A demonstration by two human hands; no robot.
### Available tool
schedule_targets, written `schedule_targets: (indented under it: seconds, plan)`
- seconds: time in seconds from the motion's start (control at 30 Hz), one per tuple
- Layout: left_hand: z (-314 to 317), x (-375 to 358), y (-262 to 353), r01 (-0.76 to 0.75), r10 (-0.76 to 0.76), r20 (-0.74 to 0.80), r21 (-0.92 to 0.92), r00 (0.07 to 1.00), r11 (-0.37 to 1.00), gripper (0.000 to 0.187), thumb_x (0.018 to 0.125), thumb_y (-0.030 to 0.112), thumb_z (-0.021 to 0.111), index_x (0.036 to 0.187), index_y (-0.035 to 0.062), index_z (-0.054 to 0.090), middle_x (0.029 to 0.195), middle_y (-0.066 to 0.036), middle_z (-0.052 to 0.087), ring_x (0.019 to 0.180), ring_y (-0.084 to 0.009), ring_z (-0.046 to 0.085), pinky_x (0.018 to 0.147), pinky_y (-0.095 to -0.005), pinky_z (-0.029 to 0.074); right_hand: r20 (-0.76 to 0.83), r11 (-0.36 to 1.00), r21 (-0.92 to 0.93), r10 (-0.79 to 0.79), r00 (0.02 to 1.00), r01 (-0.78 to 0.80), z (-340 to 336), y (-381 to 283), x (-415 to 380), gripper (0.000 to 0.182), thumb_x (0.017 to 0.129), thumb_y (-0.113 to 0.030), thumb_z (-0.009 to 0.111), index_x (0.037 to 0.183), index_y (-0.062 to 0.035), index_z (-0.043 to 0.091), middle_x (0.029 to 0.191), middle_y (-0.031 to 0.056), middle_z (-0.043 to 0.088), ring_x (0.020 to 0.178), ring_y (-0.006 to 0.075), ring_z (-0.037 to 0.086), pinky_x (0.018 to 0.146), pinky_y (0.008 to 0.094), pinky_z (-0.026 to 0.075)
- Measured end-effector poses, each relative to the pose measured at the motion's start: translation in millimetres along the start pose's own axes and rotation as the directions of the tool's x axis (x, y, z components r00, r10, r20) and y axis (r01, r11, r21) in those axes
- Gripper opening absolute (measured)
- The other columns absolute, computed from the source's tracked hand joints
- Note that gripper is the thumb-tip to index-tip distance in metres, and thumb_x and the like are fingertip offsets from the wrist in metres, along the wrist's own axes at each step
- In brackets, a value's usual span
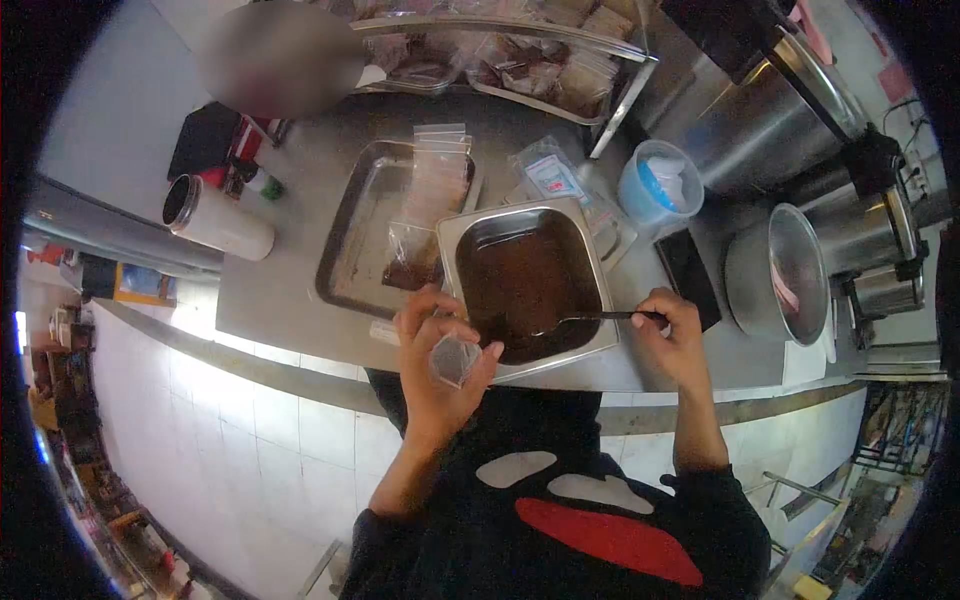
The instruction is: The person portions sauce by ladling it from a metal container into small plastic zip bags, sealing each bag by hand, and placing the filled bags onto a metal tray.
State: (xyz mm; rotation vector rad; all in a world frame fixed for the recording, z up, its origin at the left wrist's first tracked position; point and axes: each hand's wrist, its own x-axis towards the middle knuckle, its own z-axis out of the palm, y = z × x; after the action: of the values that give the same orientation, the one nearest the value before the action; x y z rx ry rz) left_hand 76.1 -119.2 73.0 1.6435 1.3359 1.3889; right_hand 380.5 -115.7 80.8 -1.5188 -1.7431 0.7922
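My left hand point(440, 365) is wrapped round a small clear plastic bag point(453, 360), whose mouth stands open, at the front left corner of a square steel pan point(598, 268). Dark brown contents point(525, 275) lie in the pan. With my right hand point(668, 330) I grip the handle end of a dark spoon point(600, 316) at the pan's right side; its tip rests in the brown contents. Left of the pan, a shallow steel tray point(335, 235) holds a row of clear bags point(437, 185), some with brown contents near the front.
A white cylindrical container point(225, 220) lies at the left. Behind the pan are plastic packets point(552, 175) and a bluish tub point(660, 185). Right of it are a black flat object point(688, 275) and a large metal pot point(775, 280). A shelf point(500, 32) with bag-filled trays stands behind.
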Motion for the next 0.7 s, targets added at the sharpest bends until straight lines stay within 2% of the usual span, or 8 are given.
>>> schedule_targets:
  seconds: [0.17,0.3,0.4,0.7]
  plan:
    - [1.2,2.2,-1.4,0.004,-0.004,0.007,0.076,1.0,0.997,0.029,0.067,0.008,0.081,0.085,0.0115,0.058,0.111,-0.012,0.054,0.121,-0.0362,0.047,0.104,-0.0517,0.032,0.016,1.0,-0.015,-0.008,1.0,0.008,0.5,4.4,0.1,0.011,0.081,-0.006,0.072,0.085,0.0013,0.065,0.073,0.0074,0.056,0.063,0.0144,0.052,0.058,0.0285,0.041]
    - [1.1,3.2,-1.8,0.015,-0.015,0.001,0.053,1.0,0.998,0.029,0.067,0.008,0.082,0.085,0.0112,0.059,0.112,-0.012,0.054,0.121,-0.0367,0.046,0.103,-0.0513,0.033,-0.043,0.998,0.044,-0.034,0.998,0.036,4.6,5.2,1.0,0.012,0.081,-0.006,0.072,0.084,0.0016,0.064,0.073,0.0071,0.056,0.062,0.0141,0.052,0.058,0.0283,0.041]
    - [0.8,4.3,-2.1,-0.003,0.003,-0.004,0.072,1.0,0.997,0.029,0.067,0.009,0.082,0.086,0.011,0.059,0.113,-0.012,0.054,0.121,-0.0364,0.046,0.103,-0.051,0.033,-0.018,0.999,-0.037,0.001,1.0,-0.002,6.2,4.5,1.8,0.012,0.08,-0.007,0.072,0.084,0.0016,0.064,0.073,0.0072,0.057,0.062,0.0141,0.051,0.058,0.0282,0.041]
    - [2.3,4.2,-5.4,-0.004,0.005,-0.012,0.081,1.0,0.997,0.029,0.067,0.01,0.082,0.086,0.011,0.06,0.113,-0.012,0.053,0.122,-0.0358,0.045,0.102,-0.0511,0.033,-0.018,1.0,-0.014,-0.001,1.0,0.0,6.3,9.8,1.5,0.014,0.08,-0.009,0.072,0.082,0.0014,0.063,0.071,0.0075,0.054,0.062,0.0152,0.052,0.058,0.0289,0.041]
